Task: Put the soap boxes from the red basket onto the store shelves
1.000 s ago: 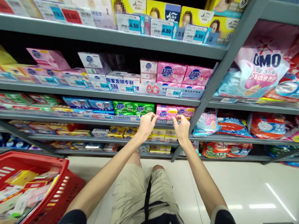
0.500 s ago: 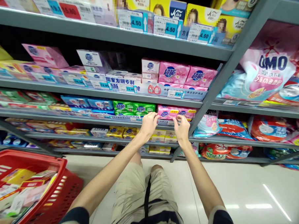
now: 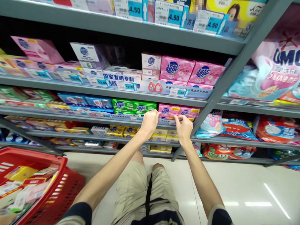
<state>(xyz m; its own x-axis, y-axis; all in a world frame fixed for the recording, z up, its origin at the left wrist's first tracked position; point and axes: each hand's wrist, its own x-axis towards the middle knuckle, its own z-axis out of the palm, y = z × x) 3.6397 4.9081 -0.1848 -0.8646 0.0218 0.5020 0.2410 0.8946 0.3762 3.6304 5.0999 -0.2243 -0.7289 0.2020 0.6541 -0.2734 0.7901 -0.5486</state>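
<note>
Both my arms reach forward to the front rail of a middle shelf. My left hand and my right hand are closed in pinches, a short gap apart, at the two ends of a small price label on that rail. Just behind the label lie pink soap packs with blue logos. Green soap packs sit to their left. My knees in beige shorts show below the arms.
A red shopping basket with several boxed goods stands on the floor at my lower left. A slanted grey shelf post rises right of my hands. Detergent bags fill the shelves beyond it. Glossy white floor lies to the right.
My hands stay pinched at the same spot on the rail, with small finger movements only. The view has shifted a little, so the shelves sit slightly differently in the frame.
</note>
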